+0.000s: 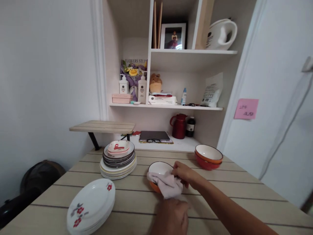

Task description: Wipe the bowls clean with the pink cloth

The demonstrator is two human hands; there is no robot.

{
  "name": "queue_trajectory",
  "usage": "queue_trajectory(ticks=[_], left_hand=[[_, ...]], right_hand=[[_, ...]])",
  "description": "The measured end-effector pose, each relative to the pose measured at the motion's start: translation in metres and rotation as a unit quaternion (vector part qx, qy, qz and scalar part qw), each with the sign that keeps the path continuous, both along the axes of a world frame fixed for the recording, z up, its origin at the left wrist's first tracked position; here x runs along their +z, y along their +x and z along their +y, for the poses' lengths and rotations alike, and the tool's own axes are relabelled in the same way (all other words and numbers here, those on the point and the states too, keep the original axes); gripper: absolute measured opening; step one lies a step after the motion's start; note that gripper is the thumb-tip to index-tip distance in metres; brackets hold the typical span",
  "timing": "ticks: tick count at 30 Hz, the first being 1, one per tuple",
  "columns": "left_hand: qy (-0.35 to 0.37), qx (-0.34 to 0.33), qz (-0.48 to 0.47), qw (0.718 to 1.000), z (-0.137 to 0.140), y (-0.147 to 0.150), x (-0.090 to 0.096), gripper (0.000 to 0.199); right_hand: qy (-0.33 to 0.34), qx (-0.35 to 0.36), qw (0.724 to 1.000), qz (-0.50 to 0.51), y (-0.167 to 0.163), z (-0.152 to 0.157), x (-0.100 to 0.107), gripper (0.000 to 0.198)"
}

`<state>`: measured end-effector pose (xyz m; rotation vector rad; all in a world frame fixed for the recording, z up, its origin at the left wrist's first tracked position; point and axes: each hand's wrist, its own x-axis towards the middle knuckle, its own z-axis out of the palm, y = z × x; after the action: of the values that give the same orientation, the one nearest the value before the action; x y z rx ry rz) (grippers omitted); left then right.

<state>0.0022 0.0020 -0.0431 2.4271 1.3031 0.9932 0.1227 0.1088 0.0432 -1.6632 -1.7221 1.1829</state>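
A bowl [160, 166] with a white inside, dark rim and orange outside is on the table in front of me. A pale pinkish cloth [166, 185] hangs over its near side and partly hides it. At the bowl's right rim, my right hand [184, 173] is closed, pinching the cloth against the rim. My left hand [170, 216] is nearer to me, just below the cloth's lower edge. Its fingers look curled, but motion blurs them, and whether they grip the cloth is unclear.
Left of the bowl stand a tall stack of plates [118, 174] topped by a small square dish [118, 147] and flowered oval plates [95, 199]. Orange and red bowls [209, 158] are nested at right. Behind are a raised wooden shelf [102, 126], laptop [154, 135] and red jug [179, 126].
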Motion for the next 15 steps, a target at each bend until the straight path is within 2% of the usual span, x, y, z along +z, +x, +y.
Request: queue_trajectory(ticks=[2,5,7,8,10,12,13,15], left_hand=[[0.129,-0.007,0.044,0.991,-0.005,0.000,0.002,0.026],[0.354,0.018,0.009,0.935,-0.012,0.000,0.012,0.034],[0.423,0.070,-0.016,0.903,-0.014,0.000,0.020,0.038],[0.438,0.106,-0.022,0.893,-0.015,0.000,0.022,0.039],[0.434,0.144,0.010,0.889,-0.013,0.001,0.023,0.041],[0.402,0.165,0.056,0.899,-0.009,0.003,0.018,0.048],[0.390,0.183,0.061,0.900,-0.006,0.004,0.014,0.055],[0.323,0.203,0.109,0.918,-0.001,0.004,0.006,0.077]], right_hand=[[-0.006,-0.020,1.000,0.013,0.017,-0.006,0.000,0.024],[-0.016,-0.039,0.998,0.049,0.033,-0.015,-0.003,0.023],[-0.020,-0.042,0.995,0.084,0.037,-0.021,-0.007,0.020],[-0.022,-0.040,0.994,0.103,0.038,-0.024,-0.010,0.017],[-0.027,-0.030,0.989,0.142,0.038,-0.029,-0.015,0.014],[-0.031,-0.015,0.984,0.174,0.038,-0.032,-0.020,0.016],[-0.032,-0.007,0.982,0.186,0.039,-0.033,-0.022,0.020],[-0.035,0.002,0.978,0.204,0.039,-0.034,-0.027,0.026]])
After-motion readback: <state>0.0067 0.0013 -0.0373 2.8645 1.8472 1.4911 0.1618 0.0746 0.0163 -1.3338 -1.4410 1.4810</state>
